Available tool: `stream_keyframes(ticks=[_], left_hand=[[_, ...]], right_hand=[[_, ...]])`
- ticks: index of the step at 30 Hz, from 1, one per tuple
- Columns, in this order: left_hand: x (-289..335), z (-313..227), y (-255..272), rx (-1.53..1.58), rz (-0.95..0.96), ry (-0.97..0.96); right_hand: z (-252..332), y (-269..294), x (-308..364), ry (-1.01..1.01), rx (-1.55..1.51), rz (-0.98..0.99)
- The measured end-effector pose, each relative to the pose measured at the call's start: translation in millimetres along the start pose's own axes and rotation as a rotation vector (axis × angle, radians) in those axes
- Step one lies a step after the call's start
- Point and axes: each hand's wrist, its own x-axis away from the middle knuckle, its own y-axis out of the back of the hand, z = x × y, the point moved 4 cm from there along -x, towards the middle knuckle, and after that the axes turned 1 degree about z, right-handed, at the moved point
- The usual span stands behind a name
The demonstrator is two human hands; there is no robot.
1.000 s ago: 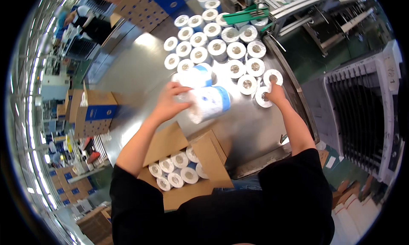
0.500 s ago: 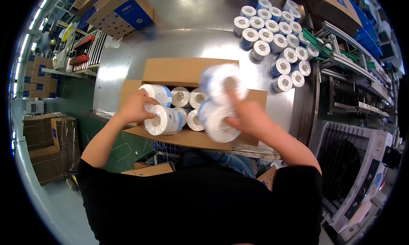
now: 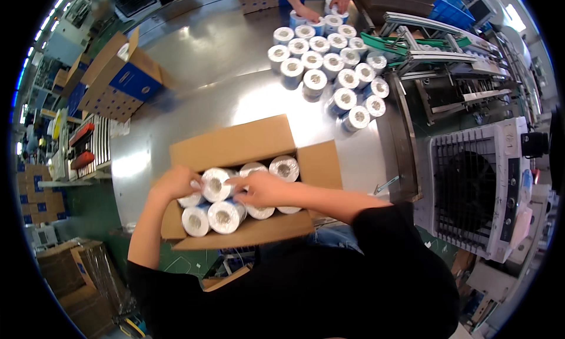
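An open cardboard box (image 3: 232, 140) stands on the near part of the metal table, filled with white paper rolls in clear wrap with blue bands. My left hand (image 3: 176, 183) bends in from the left, its fingers curled at the side of one upper roll (image 3: 216, 184). From the right, my right hand (image 3: 263, 189) reaches across the box, with fingers and thumb against the same roll's other side. Closer to me sit two more rolls (image 3: 226, 216), one beside the other. Another roll (image 3: 284, 169) fills the far right corner; my right hand and forearm partly cover others.
A large group of wrapped rolls (image 3: 315, 80) stands at the far right of the table. Another person's hands (image 3: 307, 12) touch rolls at its back. A blue-and-brown carton (image 3: 126, 83) stands far left. Right of the table are a green-edged conveyor (image 3: 406, 47) and a fan unit (image 3: 471, 186).
Two rolls that my right hand carried over the box are out of that hand, and the box is fuller. Both hands now meet at one roll. The view has turned; another person's hands appear.
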Motion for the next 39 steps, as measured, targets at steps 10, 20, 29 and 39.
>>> stream_keyframes(ticks=[10,20,29,39], left_hand=[[-373.0,-120.0,59.5,-0.058,-0.493,-0.113],[-540.3,-165.3,27.6,-0.214,-0.596,0.283],[-359.4,-190.6,100.7,-0.198,-0.457,-0.191],[-26.5,-117.5,-17.3,1.417,-0.072,-0.29]], right_hand=[[-317.6,209.9,200.7,-1.18,0.278,-0.518],[-467.4,187.7,231.1,-1.207,0.007,-0.574],[-405.1,112.2,270.3,-1.168,-0.181,-0.66],[-310.0,28.3,350.5,-0.98,-0.143,-0.862]])
